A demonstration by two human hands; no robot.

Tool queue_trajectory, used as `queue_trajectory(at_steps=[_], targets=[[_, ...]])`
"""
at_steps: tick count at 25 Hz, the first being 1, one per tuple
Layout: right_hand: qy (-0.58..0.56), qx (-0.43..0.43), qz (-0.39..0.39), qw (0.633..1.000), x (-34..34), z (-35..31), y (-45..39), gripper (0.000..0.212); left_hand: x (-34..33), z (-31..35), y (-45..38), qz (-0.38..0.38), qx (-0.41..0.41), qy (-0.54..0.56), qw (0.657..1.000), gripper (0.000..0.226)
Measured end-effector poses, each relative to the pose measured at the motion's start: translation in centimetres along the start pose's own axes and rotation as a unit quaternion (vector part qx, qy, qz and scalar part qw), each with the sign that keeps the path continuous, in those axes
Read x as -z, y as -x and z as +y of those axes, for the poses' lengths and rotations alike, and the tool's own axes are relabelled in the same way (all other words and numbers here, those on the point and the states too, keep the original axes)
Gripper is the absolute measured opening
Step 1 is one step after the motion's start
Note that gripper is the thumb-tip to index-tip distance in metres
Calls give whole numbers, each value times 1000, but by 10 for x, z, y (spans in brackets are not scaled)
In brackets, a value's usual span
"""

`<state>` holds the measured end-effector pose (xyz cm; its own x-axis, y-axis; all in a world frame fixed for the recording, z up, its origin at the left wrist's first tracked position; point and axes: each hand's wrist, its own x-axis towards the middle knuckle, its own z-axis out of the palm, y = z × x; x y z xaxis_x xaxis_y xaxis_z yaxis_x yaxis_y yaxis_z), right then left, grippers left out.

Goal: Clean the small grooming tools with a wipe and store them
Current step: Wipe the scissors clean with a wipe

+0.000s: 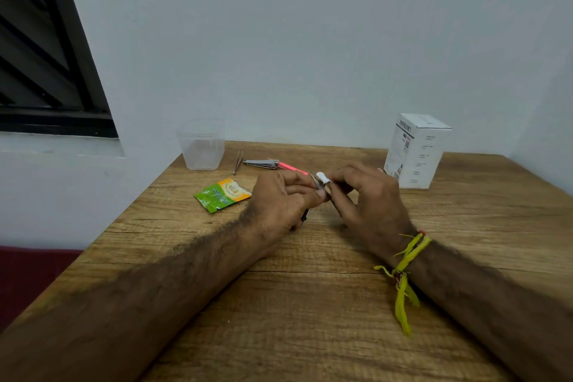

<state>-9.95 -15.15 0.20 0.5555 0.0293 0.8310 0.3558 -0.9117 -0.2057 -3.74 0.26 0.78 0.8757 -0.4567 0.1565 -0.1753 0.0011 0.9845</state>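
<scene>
Both hands work together above the middle of the wooden surface (310,304). The left hand (279,201) has its fingers and thumb curled round a small dark metal tool (319,184), apparently small scissors; the exact type cannot be confirmed, since most of it is hidden in the hands. The tool's pointed end rises between the two hands, and a dark lower end shows below the left palm. The right hand (369,195) pinches a small folded white wipe (323,177) against the tool's upper end. A yellow thread band (403,267) is tied round the right wrist.

Behind the hands, toward the wall:
- A clear plastic container (202,146) stands upright at the far left corner of the surface.
- Tweezers (237,161) lie just right of the container.
- A metal nail clipper (262,163) lies beside the tweezers.
- A pink item (290,167) lies just right of the clipper, partly hidden by the hands.
- A green and orange wipe sachet (221,195) lies flat, left of the left hand.
- A white printed carton (417,150) stands upright, behind and to the right of the right hand.
</scene>
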Motion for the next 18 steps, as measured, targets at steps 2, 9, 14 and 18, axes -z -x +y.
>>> queue_trajectory(at_steps=[2, 9, 14, 18], targets=[[-7, -2, 1, 1000, 1, 0, -2, 10, 0, 1, -1, -7, -6, 10, 1000, 8], [7, 8, -30, 999, 3, 5, -3, 7, 3, 3, 2, -66, -4, 63, 996, 22], [28, 20, -37, 999, 9, 11, -6, 13, 1, 11, 0, -83, 8, 53, 995, 28], [3, 27, -29, 999, 15, 5, 1, 17, 0, 12, 1, -85, 28, 48, 995, 24]])
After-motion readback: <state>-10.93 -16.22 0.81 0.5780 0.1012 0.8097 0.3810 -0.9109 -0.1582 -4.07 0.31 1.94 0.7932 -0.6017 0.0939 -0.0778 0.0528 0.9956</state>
